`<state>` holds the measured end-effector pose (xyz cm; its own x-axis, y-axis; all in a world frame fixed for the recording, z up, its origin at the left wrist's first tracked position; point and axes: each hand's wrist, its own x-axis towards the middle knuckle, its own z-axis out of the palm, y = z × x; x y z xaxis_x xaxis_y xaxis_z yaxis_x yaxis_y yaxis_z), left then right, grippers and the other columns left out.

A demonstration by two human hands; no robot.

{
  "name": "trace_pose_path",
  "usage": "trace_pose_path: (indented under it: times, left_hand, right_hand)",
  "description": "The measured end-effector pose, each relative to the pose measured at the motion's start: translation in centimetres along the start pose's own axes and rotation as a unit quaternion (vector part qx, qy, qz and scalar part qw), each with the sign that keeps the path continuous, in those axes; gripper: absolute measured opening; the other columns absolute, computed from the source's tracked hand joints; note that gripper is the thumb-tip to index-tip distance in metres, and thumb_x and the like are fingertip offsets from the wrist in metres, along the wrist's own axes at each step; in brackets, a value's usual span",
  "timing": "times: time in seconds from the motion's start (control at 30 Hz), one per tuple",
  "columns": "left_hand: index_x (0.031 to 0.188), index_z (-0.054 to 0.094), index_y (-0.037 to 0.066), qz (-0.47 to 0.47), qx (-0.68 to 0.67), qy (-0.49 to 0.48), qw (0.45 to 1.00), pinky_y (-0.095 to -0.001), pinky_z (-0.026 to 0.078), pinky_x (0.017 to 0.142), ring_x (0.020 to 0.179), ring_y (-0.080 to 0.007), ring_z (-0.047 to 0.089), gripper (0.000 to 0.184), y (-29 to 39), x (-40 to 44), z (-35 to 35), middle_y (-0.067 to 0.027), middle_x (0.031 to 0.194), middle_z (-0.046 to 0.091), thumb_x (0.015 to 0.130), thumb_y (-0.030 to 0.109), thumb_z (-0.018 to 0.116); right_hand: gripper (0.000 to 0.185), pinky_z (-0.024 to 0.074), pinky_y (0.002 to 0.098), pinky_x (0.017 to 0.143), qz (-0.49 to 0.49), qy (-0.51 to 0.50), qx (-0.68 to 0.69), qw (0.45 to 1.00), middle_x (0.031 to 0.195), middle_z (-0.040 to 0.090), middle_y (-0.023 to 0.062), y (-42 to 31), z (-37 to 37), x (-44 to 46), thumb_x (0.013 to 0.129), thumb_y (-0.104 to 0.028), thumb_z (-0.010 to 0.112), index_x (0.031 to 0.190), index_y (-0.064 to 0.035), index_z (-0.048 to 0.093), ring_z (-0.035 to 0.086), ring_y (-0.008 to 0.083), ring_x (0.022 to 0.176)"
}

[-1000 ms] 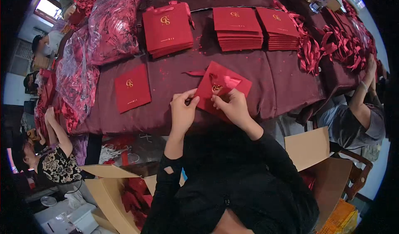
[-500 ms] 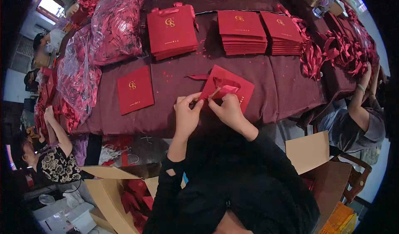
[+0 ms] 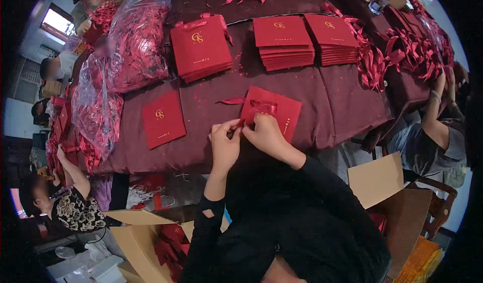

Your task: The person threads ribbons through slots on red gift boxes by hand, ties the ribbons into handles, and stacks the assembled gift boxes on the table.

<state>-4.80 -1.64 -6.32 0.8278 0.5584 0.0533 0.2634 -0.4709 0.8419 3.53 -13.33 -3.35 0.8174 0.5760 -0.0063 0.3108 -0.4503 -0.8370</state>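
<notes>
A red gift bag [image 3: 288, 113] with gold lettering lies tilted on the cloth in front of me. My left hand [image 3: 225, 146] is closed, its thumb and index finger pinching the bag's left edge. My right hand [image 3: 267, 136] is closed just beside it, fingertips at the same edge and partly over the bag. A glossy red ribbon [image 3: 263, 107] loops out above the right knuckles. Another ribbon end [image 3: 232, 101] sticks out left of the bag. What sits between the right fingertips is largely hidden.
A single red bag [image 3: 164, 119] lies to the left. Stacks of bags [image 3: 201, 46], [image 3: 284, 39] stand behind, with ribbon bundles [image 3: 372, 64] at right. Plastic sacks [image 3: 141, 46] hold more ribbon. Open cartons [image 3: 375, 180] flank me below. Other people work around the table.
Both hands have come closer together at the bag's left edge, the right moving left and down. A thin pale piece seen by the right fingers is now out of sight.
</notes>
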Motion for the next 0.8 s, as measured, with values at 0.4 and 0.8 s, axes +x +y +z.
trace_pose_path:
  times: [0.4, 0.8]
  left_hand:
    - [0.113, 0.065, 0.008, -0.035, 0.013, -0.178, 0.983, -0.0363, 0.043, 0.090, 0.098, -0.0267, 0.056, 0.026, 0.7, 1.1, -3.1, -0.0128, 0.104, 0.063, 0.089, 0.006, 0.057]
    - [0.097, 0.062, -0.001, 0.175, 0.078, -0.191, 0.963, -0.0369, 0.042, 0.086, 0.098, -0.0292, 0.048, 0.017, 0.2, 2.9, -2.9, -0.0106, 0.100, 0.056, 0.081, 0.003, 0.059]
  right_hand:
    - [0.012, 0.0469, 0.0367, 0.073, -0.120, -0.106, 0.121, 0.980, 0.084, 0.061, 0.0154, 3.2, -1.0, -0.1, 0.082, -0.003, 0.063, 0.091, -0.0033, 0.055, 0.061, 0.0314, 0.087]
    - [0.014, 0.0454, 0.0275, 0.065, -0.136, -0.084, 0.133, 0.978, 0.083, 0.057, 0.0060, 3.0, -0.9, 0.2, 0.081, 0.001, 0.065, 0.086, -0.0011, 0.053, 0.058, 0.0142, 0.074]
